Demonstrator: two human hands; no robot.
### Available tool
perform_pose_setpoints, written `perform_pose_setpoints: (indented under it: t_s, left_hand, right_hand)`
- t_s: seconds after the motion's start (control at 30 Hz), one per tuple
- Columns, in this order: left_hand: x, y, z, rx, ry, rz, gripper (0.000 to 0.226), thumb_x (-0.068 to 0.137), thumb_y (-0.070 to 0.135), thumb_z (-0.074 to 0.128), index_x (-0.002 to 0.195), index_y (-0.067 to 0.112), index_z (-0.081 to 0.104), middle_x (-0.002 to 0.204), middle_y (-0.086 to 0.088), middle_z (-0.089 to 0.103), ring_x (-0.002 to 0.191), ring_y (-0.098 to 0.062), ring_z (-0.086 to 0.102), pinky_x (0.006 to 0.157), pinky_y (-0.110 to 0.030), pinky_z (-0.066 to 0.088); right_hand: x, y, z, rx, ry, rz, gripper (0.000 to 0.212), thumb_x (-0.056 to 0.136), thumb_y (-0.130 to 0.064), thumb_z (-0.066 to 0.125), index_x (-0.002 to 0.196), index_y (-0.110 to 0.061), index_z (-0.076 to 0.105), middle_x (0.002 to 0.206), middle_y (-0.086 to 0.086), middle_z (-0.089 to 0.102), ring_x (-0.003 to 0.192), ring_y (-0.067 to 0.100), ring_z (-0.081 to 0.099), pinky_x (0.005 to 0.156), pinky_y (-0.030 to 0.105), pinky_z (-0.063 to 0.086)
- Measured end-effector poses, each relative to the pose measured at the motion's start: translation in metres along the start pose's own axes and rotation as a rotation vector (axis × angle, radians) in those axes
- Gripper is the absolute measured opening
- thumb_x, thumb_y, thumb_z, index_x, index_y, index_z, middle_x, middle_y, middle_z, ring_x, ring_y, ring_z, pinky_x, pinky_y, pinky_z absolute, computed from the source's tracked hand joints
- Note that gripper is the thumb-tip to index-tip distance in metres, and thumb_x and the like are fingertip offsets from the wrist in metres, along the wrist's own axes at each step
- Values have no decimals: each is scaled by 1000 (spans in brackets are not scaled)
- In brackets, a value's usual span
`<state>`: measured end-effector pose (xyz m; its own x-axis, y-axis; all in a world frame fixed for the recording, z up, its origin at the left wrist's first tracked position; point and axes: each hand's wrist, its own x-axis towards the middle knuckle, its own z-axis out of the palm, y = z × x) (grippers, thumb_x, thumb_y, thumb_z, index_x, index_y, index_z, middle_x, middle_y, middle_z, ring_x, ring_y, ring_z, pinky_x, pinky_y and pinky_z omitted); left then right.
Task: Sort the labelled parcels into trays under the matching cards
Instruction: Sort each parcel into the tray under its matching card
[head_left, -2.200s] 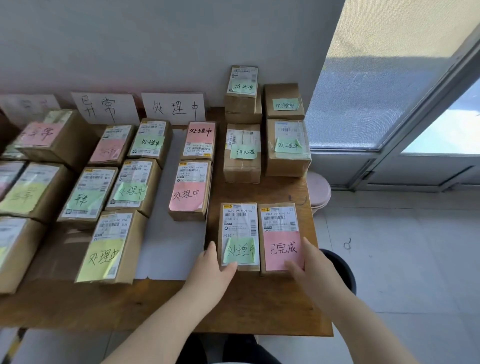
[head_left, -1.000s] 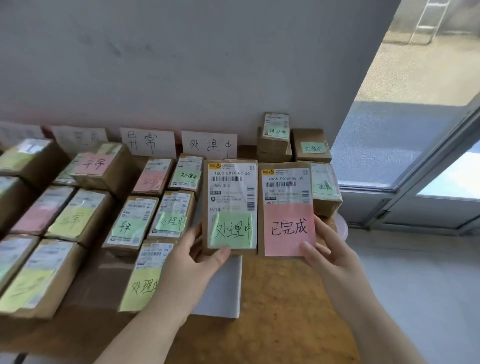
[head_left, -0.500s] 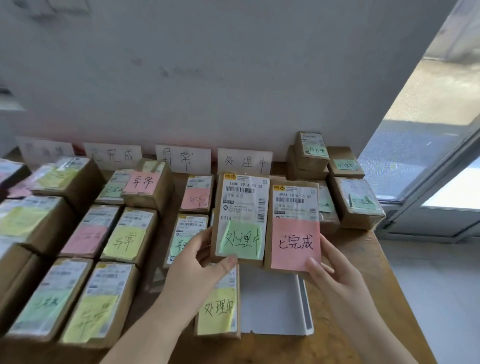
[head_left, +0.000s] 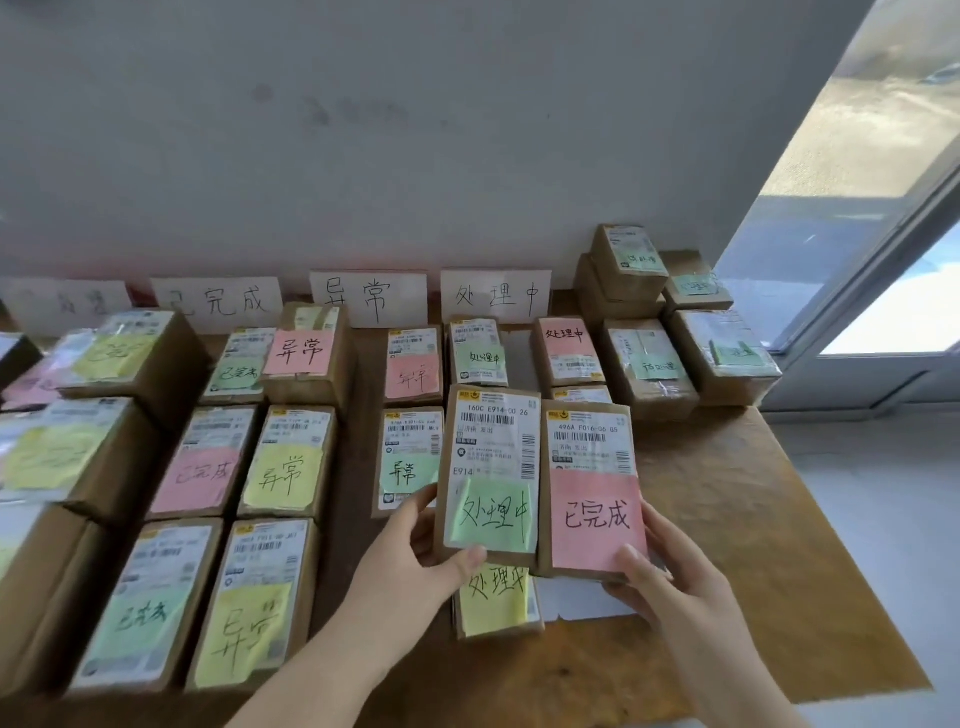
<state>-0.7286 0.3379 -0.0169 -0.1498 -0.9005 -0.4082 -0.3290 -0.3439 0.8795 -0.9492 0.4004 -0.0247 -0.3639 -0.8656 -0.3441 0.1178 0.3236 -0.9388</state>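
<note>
Item 1: green-note parcel (head_left: 491, 467), marked 处理中. It is held upright, face to the camera, raised over the table (head_left: 753, 519). It is gripped at its lower left corner by the left hand (head_left: 415, 561); the thumb is laid across the bottom front edge and the curled fingers (head_left: 423, 501) are tucked behind the left side.

Item 2: pink-note parcel (head_left: 592, 483), marked 已完成. It is held touching item 1 on the right. It is pinched at its lower right corner by the right hand (head_left: 670, 587), thumb on the note, fingers behind.

Item 3: yellow-note parcel (head_left: 496, 597) and white tray (head_left: 587, 597), seen just below both.

Item 4: card reading 处理中 (head_left: 496, 293) and card reading 已完成 (head_left: 218, 304), set against the wall.
</note>
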Motion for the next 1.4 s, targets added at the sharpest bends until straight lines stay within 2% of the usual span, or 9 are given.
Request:
perform_pose_setpoints:
  t_s: [0.13,0.27,0.37,0.43,0.57,0.7,1.0,1.23,1.4]
  left_hand:
    - [2,0,26,-60,-46,-61,62,79,30,74,126,43,37,101,30,50,92,9,45,80,-13,35]
    - [1,-5,59,-105,-79,-176,65,75,33,78,131,38,45,122,17,57,115,-8,50,103,-32,40]
    - [-5,-4,90,-144,-81,-207,44,79,31,76,110,46,47,108,25,57,101,-4,58,88,-23,46]
    - [-8,-3,112,-143,-63,-217,51,81,31,73,124,38,46,109,22,54,107,-7,54,98,-27,41]
    - [-8,-8,144,-80,16,-245,72,80,35,74,142,29,37,138,11,45,126,-13,38,107,-37,31]
    - [-11,-20,162,-50,57,-318,79,78,36,76,144,29,34,144,7,43,135,-18,35,112,-42,30]
    - [-9,-32,194,56,132,-373,69,81,38,72,141,26,41,134,6,55,123,-17,49,106,-39,41]
    - [1,-21,209,339,142,-252,55,88,42,61,138,28,43,135,6,55,124,-17,50,102,-32,42]
    - [0,-11,206,513,140,-164,64,93,34,56,148,24,25,144,4,44,131,-17,43,105,-29,38]
  right_hand:
    - [3,2,-26,-2,21,0,53,80,-21,68,129,-29,52,115,-4,67,97,10,68,79,36,58]
    - [14,4,-60,95,68,47,43,84,-17,65,124,-27,53,116,1,66,100,19,67,80,41,56]
    - [24,0,-89,118,81,63,41,84,-18,65,122,-29,53,113,1,68,103,20,65,85,45,55]
    - [32,-2,-107,88,60,45,43,80,-22,67,121,-30,54,112,-1,68,102,18,66,85,44,55]
    - [47,0,-134,62,16,49,51,71,-30,68,121,-31,55,111,-3,69,103,18,66,86,46,55]
    - [60,6,-147,127,-19,72,37,83,-22,64,117,-34,54,111,-4,68,98,12,68,84,43,56]
    - [77,7,-151,170,-118,131,46,87,-20,63,129,-27,49,118,-1,65,105,16,66,90,47,53]
    - [74,6,-164,157,-150,143,47,86,-19,62,129,-26,48,119,2,64,103,16,66,89,46,54]
    - [68,7,-165,115,-178,128,52,84,-19,64,133,-24,47,122,0,62,107,16,64,88,43,54]
